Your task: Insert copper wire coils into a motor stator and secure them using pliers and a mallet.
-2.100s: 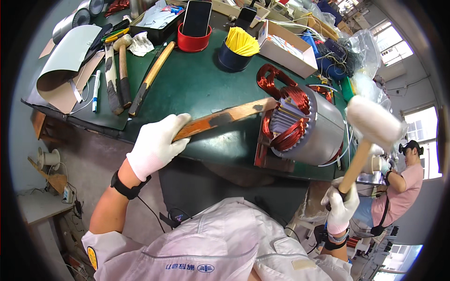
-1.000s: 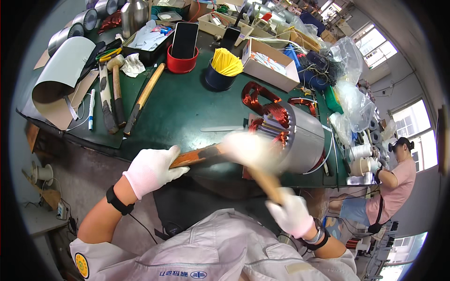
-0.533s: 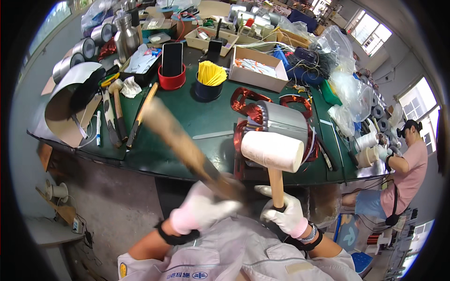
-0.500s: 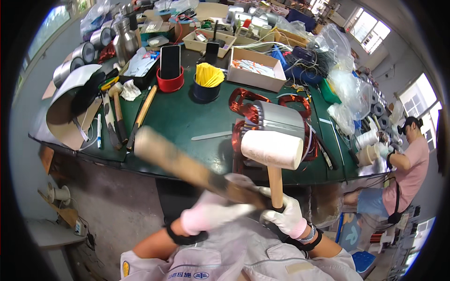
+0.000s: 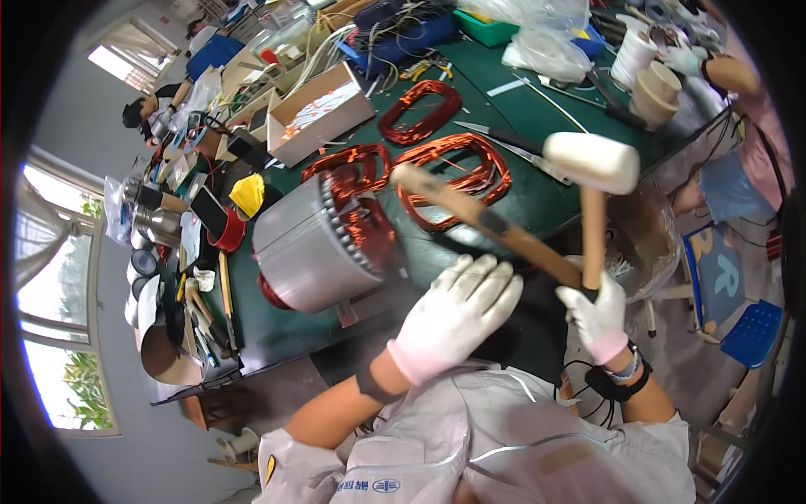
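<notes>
My right hand (image 5: pixel 598 317), in a white glove, is closed around the handle of a white-headed mallet (image 5: pixel 591 162), held upright. From the same grip a flat wooden stick (image 5: pixel 525 244) with dark patches slants up and left. My left hand (image 5: pixel 460 312), gloved too, lies palm down at the table's front edge, fingers stretched out, holding nothing. Left of it a grey metal motor stator (image 5: pixel 304 244) rests on its side, red-brown copper windings at its open end. Beyond the stick lie loose copper coils (image 5: pixel 494 172), with another oval coil (image 5: pixel 453 99) farther back.
Scissors (image 5: pixel 537 160) lie beyond the mallet. A cardboard box (image 5: pixel 294 151) of small white parts, a red holder (image 5: pixel 228 235) and wooden-handled tools (image 5: pixel 225 294) stand left. A co-worker's gloved hand (image 5: pixel 684 59) is at far right. A clear plastic bag (image 5: pixel 651 244) hangs by the table edge.
The view has swung right, so the stator now sits further left. My left hand, earlier blurred beside the stick, now lies spread apart from it. The mallet and stick have shifted right.
</notes>
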Demonstrator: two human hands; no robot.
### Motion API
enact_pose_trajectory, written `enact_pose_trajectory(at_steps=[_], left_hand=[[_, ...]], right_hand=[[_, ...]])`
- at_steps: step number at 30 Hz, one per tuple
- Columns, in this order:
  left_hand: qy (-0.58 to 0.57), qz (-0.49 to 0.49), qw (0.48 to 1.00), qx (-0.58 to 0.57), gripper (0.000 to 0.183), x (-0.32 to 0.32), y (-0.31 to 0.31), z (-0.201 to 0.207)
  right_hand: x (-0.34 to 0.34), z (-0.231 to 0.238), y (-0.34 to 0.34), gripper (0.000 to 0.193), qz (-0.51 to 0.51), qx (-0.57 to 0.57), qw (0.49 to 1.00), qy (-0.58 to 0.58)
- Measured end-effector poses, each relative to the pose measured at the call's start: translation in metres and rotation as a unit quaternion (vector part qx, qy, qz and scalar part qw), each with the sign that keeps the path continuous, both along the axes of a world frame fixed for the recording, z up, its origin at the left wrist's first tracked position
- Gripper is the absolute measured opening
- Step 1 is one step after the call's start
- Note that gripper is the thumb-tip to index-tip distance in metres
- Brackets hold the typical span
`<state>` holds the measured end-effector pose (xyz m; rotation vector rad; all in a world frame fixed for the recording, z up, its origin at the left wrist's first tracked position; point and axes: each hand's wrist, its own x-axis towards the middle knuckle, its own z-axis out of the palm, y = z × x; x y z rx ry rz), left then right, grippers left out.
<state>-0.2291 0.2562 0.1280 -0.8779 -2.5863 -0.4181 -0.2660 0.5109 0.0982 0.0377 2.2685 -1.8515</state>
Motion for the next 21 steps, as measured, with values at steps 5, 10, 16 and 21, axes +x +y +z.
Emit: enact_pose_trajectory(at_steps=[5,10,16,21], left_hand=[[-0.066,0.132,0.984,-0.102,0.017,-0.058,0.028,-0.029],[-0.018,0.145,0.985,-0.087,0.007,-0.077,0.027,-0.057],[-0.023,0.136,0.986,-0.097,0.011,-0.077,0.022,-0.064],[-0.012,0.104,0.992,-0.077,0.005,-0.082,0.024,-0.072]], right_hand=[[-0.023,-0.024,-0.006,0.047,0.175,0.109,0.952,0.227],[-0.071,-0.014,0.009,0.049,0.272,0.179,0.905,0.274],[-0.102,0.069,0.006,0.044,0.266,0.074,0.913,0.300],[-0.123,0.020,-0.020,0.026,0.441,0.345,0.748,0.356]])
